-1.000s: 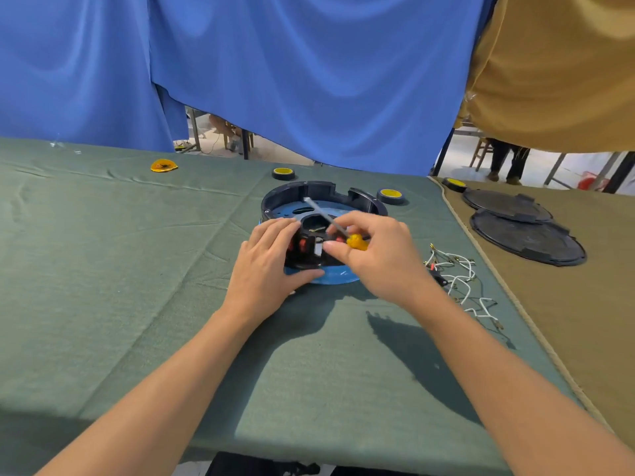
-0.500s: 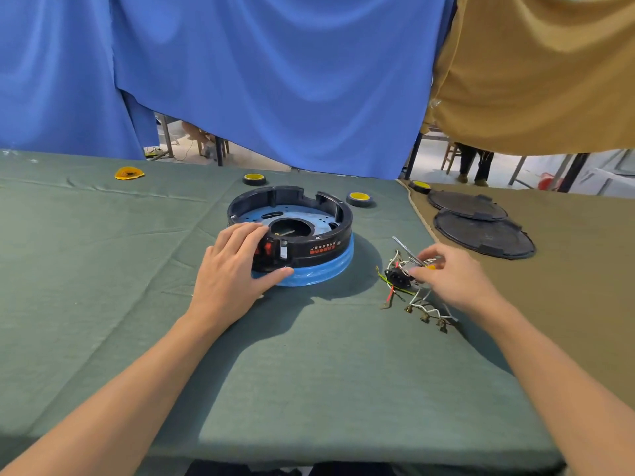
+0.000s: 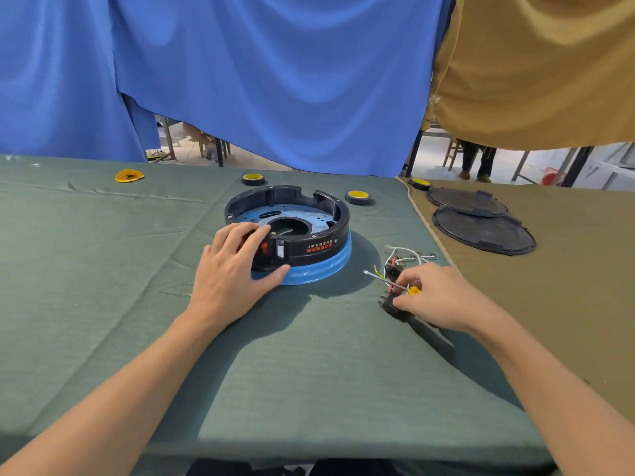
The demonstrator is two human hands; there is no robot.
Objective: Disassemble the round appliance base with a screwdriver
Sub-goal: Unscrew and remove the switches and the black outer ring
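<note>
The round appliance base [image 3: 309, 214], a black ring over a blue rim, sits mid-table on green cloth. My left hand [image 3: 233, 273] lies on its near left edge, fingers over the ring and thumb against the blue rim. To the right, my right hand [image 3: 436, 293] holds a small screwdriver [image 3: 390, 282] with a yellow handle, its tip pointing left. The same hand rests on a black part [image 3: 391, 305] beside a bundle of loose wires [image 3: 403, 257] on the cloth.
Two black round covers [image 3: 481, 231] lie on the tan cloth at the right. Three yellow-topped black caps [image 3: 358, 196] stand behind the base. A yellow disc [image 3: 129, 175] lies at the far left. Blue and tan curtains hang behind the table.
My right hand left the base with the screwdriver and moved right to the wire bundle, then slightly nearer me. The left hand stayed on the base.
</note>
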